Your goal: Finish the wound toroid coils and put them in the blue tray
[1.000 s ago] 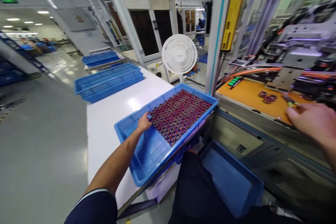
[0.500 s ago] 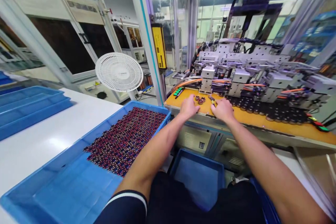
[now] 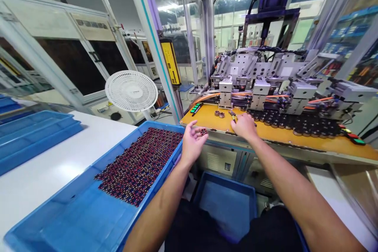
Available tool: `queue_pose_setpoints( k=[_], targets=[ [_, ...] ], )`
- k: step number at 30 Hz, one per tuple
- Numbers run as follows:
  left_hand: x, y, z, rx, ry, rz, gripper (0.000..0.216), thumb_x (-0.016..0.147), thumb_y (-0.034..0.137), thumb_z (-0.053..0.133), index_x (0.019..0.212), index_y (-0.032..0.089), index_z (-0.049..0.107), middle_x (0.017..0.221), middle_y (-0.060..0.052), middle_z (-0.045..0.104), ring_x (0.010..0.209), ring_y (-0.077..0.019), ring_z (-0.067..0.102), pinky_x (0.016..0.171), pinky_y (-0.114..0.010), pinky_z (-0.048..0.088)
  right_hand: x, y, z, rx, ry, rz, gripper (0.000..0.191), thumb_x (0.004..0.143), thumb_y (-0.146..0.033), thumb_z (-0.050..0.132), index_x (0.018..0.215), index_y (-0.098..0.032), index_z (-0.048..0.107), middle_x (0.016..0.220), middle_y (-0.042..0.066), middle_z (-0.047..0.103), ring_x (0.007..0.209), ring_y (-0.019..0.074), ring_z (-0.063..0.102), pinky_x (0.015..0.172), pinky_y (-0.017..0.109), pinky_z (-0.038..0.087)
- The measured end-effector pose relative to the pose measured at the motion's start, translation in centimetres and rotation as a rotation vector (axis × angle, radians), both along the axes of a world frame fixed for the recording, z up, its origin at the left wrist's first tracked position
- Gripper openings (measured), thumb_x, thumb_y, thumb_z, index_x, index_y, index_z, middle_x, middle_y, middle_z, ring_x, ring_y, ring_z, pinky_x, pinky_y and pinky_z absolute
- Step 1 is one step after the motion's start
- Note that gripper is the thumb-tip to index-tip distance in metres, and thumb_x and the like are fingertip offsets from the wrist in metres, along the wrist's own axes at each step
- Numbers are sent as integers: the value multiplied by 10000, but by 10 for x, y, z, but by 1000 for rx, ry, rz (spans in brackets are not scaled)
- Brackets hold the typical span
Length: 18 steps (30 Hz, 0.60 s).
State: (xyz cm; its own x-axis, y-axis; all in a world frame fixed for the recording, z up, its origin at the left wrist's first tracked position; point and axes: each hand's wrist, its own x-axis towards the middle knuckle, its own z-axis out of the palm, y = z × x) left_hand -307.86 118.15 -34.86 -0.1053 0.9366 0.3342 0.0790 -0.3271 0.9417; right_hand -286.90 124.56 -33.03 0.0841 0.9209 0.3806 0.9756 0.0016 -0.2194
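My left hand, raised in front of the bench edge, grips a small round wound-core part between thumb and fingers. Two similar round parts lie on the orange-yellow bench top. My right hand rests at the bench's front edge, closed around a pair of pliers with yellow-and-black handles, their jaws pointing away from me. Many dark-and-red small parts fill much of the long blue tray on my left.
Behind the bench top stands a machine with metal clamp blocks. Several dark round parts are packed along its front at right. Green buttons sit at the left corner. A white fan and a lower blue bin are nearby.
My left hand has moved from the bench top back and left, lifting one round part from the group there. My right hand stays at the bench with the pliers. The view has shifted slightly.
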Motion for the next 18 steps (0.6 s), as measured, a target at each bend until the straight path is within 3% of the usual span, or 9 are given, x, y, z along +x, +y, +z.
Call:
queue_pose_setpoints(
  k=[3,5,8,9,10,13,15,18],
  targets=[
    [-12,-45,-9,7,-129,-71,670,696,213,699,1260,141,345,1066,-132,664,899,-155,677,865,-319,547,-5,-18,7,141,68,128,349,906,-258,535,1126,-9,641,1199,226,590,1175,306,524,1027,460,403],
    [-15,-78,-15,59,-166,-117,641,708,187,732,1249,168,389,1044,-109,674,893,-148,680,837,-297,558,-12,-52,12,248,105,284,404,936,-271,501,1235,-16,593,1326,199,541,1261,264,484,1101,396,369],
    [-16,-124,-24,283,-96,-162,615,763,63,718,1283,238,441,1071,-70,658,936,-121,666,826,-241,560,-21,-128,16,311,125,637,357,979,-327,491,1236,-99,589,1359,115,547,1231,168,535,1031,272,460],
    [-16,-136,-26,347,-57,-171,643,767,25,706,1306,258,444,1085,-65,650,944,-115,661,827,-231,559,-23,-154,16,326,127,858,331,979,-269,510,1241,-77,573,1363,143,541,1236,183,539,1032,289,464],
    [-16,-146,-29,386,-27,-180,681,762,0,702,1330,269,439,1092,-63,643,941,-112,657,826,-225,560,-25,-177,14,326,60,962,314,970,-209,525,1253,-77,557,1350,150,553,1244,199,535,1046,311,453],
    [-13,-160,-36,403,-40,-226,758,741,-26,707,1377,257,409,1082,-66,641,932,-115,650,829,-228,561,-24,-222,5,306,-39,1044,237,962,-68,420,1101,-110,607,1023,100,696,919,188,653,871,324,507],
    [-11,-161,-41,382,-85,-257,782,735,-33,712,1390,255,395,1080,-61,646,949,-118,650,838,-226,559,-19,-235,-2,227,11,1055,231,963,-57,400,988,-115,623,789,58,664,697,155,609,731,296,496],
    [-6,-160,-47,335,-153,-306,816,744,-42,705,1414,277,362,1100,-56,655,944,-110,657,841,-220,556,-11,-243,-9,19,153,1076,187,979,-100,452,968,-130,636,666,21,590,597,117,538,634,250,437]
  ],
)
